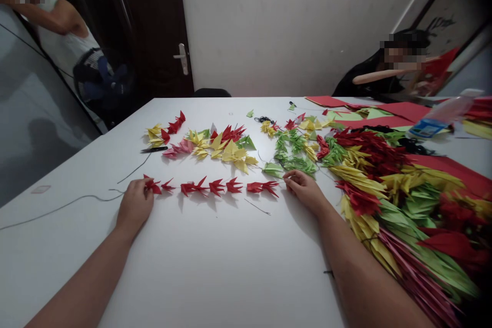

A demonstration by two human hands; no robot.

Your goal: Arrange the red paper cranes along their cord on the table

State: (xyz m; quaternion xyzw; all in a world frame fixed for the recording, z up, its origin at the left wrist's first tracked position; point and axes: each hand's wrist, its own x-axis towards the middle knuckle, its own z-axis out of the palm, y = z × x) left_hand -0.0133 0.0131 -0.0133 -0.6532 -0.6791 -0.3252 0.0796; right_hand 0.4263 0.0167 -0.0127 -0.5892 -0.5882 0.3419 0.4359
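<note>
Your left hand (134,205), left of centre, has its fingers closed on the leftmost piece of the row of red paper cranes (216,187), which lies across mid-frame. Your right hand (305,192), right of centre, has thumb and forefinger pinched, apparently on the thin string at the row's right end. Advised: keep the string straight and low, grip it rather than the folds, and even the unequal gaps by sliding each piece gently; a hard pull would likely crease the wings.

The white surface (200,277) carries, from the left, a long grey cord (57,208), a small black tool (154,149), mixed paper clusters (217,144) at upper centre, and a dense multicoloured heap (388,189) at right, close to your right forearm; watch for snagging. A plastic bottle (430,120) lies tilted at upper right.

Room: a person in white (73,36) and a fan (102,77) at upper left, then a dark door (154,25), a pale wall (269,36), and a person in black (363,82) at upper right.
</note>
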